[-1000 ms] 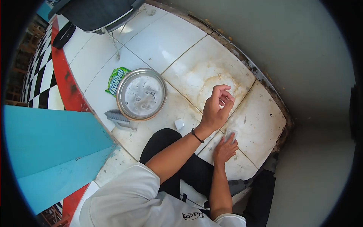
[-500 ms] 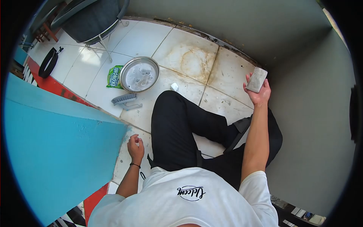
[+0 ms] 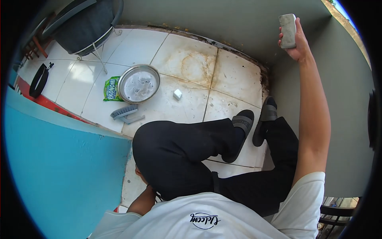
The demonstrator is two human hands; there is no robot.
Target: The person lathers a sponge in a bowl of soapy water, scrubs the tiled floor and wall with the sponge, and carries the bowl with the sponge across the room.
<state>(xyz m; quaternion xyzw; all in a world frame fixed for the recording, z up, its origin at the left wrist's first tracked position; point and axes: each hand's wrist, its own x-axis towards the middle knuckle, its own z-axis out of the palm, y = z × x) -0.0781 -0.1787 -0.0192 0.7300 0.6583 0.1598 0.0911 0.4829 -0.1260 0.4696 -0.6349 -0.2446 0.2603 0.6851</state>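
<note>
My right hand (image 3: 298,48) is raised near the corner of the wall, its fingers wrapped round a pale grey block (image 3: 287,31). My left hand (image 3: 140,173) is low beside my bent knee, mostly hidden behind the black trouser leg, so its fingers do not show clearly. On the stained white tiles stands a metal bowl (image 3: 156,92) of foamy water. A green packet (image 3: 110,89) touches its left side. Below the bowl lies a grey brush (image 3: 126,113), and to the right of the bowl sits a small white block (image 3: 177,94).
A black tub (image 3: 81,30) on a white metal stand is at the upper left, with a black ring-shaped object (image 3: 39,81) near it. The blue partition (image 3: 67,159) borders the left side. A grey wall (image 3: 191,18) runs behind the tiles and down the right.
The pale block has gone from the floor into my right hand and up to the upper right. My left hand has moved from over the tiles down to beside my knee. My legs have shifted.
</note>
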